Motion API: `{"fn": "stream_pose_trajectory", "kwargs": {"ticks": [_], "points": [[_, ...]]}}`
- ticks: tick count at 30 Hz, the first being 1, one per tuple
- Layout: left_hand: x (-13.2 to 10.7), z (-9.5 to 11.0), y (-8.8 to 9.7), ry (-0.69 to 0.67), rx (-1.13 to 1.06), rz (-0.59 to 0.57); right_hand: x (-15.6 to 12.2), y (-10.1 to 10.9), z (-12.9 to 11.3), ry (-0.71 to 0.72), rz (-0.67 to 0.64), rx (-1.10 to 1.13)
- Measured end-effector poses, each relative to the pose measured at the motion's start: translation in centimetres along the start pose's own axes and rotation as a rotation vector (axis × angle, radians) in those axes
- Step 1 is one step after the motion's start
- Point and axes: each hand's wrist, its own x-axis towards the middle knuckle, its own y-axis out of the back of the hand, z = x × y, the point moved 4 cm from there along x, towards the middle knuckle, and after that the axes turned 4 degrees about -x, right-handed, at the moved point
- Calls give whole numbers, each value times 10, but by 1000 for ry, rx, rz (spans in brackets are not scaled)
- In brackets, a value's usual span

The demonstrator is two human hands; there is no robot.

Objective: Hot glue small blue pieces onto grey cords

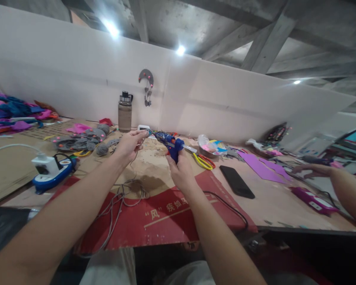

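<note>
W/ R hand (180, 168) grips glue gun (172, 149) & w/ L hand (130, 143) pinches small blue bit (150, 132) nr nozzle (158, 136).

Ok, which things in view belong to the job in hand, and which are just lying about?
In use, it seems:
- blue glue gun, held in the right hand
- something small and bluish at the left hand, too blurred to name
- tangled grey string, probably

Lying about, apparently:
- black phone
- water bottle
- purple sheets
</note>
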Motion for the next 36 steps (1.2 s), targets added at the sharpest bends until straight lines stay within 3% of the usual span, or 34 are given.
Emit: {"fn": "stream_pose_trajectory", "kwargs": {"ticks": [5, 8, 10, 12, 14, 16, 18, 21, 24, 27, 36], "points": [[2, 2, 5, -20, 38, 41, 5, 1, 26, -244, 37, 215], [2, 2, 6, -58, 106, 44, 11, -2, 55, -457, -40, 235], [2, 2, 5, -122, 190, 49, 12, -1, 71, -550, -117, 80], [0, 3, 3, -229, 307, 54, 12, 7, 79, -574, -111, -185], [-4, 7, 1, -363, 469, 78, 11, 18, 75, -549, 3, -448], [-10, 12, -3, -497, 660, 109, 11, 23, 59, -461, 144, -554], [-15, 16, -8, -599, 822, 126, 15, 16, 38, -324, 186, -398], [-22, 19, -13, -656, 939, 113, 24, -15, 12, -266, 62, 211], [-23, 21, -13, -649, 951, 108, 34, -49, -3, -396, -25, 719], [-20, 18, -10, -574, 821, 95, 42, -67, -10, -424, -50, 929], [-13, -3, -17, -229, 220, -26, 41, -55, -1, -331, 62, 607]]}}
